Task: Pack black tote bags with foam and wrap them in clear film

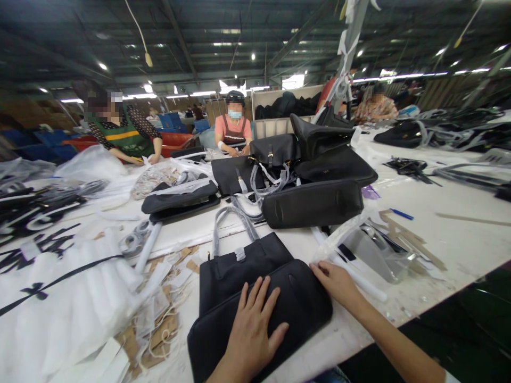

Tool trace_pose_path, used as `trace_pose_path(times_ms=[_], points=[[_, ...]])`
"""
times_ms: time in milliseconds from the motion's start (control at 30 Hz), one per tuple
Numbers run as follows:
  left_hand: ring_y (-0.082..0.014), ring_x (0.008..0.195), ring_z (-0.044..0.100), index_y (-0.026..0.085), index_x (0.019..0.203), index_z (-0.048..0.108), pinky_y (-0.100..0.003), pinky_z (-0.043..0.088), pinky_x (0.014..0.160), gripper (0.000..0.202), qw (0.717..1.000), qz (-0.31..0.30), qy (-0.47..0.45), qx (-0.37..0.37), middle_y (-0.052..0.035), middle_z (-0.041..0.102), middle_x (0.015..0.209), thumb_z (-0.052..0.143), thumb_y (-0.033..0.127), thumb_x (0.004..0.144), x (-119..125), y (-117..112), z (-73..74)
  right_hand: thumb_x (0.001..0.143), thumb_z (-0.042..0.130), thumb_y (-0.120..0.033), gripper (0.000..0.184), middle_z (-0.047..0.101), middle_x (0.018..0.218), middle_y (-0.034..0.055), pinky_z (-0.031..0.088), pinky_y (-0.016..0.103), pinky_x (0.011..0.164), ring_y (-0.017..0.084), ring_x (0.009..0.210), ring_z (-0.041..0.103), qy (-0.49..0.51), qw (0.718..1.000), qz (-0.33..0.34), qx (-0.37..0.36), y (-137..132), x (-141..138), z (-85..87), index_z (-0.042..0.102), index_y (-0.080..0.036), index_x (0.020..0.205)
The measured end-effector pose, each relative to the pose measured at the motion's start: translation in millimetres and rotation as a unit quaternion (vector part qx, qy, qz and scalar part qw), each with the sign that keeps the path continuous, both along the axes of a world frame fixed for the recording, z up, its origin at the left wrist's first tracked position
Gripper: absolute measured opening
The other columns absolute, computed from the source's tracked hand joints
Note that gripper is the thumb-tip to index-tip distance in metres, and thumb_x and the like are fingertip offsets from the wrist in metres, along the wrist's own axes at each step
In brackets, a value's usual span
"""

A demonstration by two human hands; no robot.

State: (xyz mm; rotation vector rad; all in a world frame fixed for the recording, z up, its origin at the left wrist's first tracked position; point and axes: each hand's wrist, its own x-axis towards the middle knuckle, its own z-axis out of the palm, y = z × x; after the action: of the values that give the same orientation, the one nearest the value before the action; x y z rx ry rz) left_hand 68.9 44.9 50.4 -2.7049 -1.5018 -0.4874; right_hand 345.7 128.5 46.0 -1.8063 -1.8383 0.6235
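A black handbag (300, 298) lies on the table right in front of me, its base side turned towards me. Its upper part (247, 266) stretches away, with handles (235, 223) wrapped in clear plastic. My left hand (255, 324) rests flat on the bag, fingers spread. At the bag's right far corner, my right hand (329, 276) has its thumb and fingers drawn together on the edge; the exact grip is partly hidden. Clear plastic sheeting (379, 255) and a white tube (369, 287) lie just beyond the right hand.
More black bags (315, 202) are piled behind. White foam rolls (59, 298) tied with a black strap lie at left, beside cardboard tags with strings (159, 330). A blue pen (401, 214) lies at right. Across the table, co-workers (232, 127) work. The table edge (451, 298) runs along the right.
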Motion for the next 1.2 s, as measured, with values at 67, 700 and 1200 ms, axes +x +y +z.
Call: trace_pose_path(times_ms=[67,700,1200], points=[[-0.03,0.146,0.027,0.031,0.153,0.027,-0.058,0.027,0.117,0.066,1.0,0.001,-0.001,-0.005,-0.0026,0.023,0.162,0.05,0.05,0.094,0.0,0.2,0.2,0.091,0.039,-0.06,0.05,0.053,0.056,-0.0006,0.03,0.03,0.059,0.018,0.058,0.051,-0.004,1.0,-0.006,0.007,-0.4,-0.8,0.6,0.044,-0.022,0.058],[-0.0299,0.147,0.025,0.03,0.152,0.029,-0.06,0.024,0.118,0.065,1.0,0.004,-0.009,-0.027,-0.0034,0.023,0.162,0.048,0.052,0.094,1.6,-1.4,2.9,0.088,0.039,-0.067,0.053,0.069,0.077,0.0058,0.04,0.033,0.07,0.024,0.077,0.061,0.01,0.999,0.011,-0.043,5.3,-12.9,8.2,0.063,-0.021,0.073],[-0.028,0.148,0.024,0.032,0.15,0.032,-0.058,0.022,0.12,0.063,0.998,0.008,-0.058,-0.021,-0.0021,0.025,0.161,0.049,0.054,0.093,-0.5,-3.2,-1.6,0.08,0.051,-0.069,0.058,0.074,0.08,0.0089,0.048,0.036,0.075,0.028,0.083,0.066,0.05,0.993,0.053,-0.09,22.9,-16.8,30.9,0.074,-0.017,0.077]])
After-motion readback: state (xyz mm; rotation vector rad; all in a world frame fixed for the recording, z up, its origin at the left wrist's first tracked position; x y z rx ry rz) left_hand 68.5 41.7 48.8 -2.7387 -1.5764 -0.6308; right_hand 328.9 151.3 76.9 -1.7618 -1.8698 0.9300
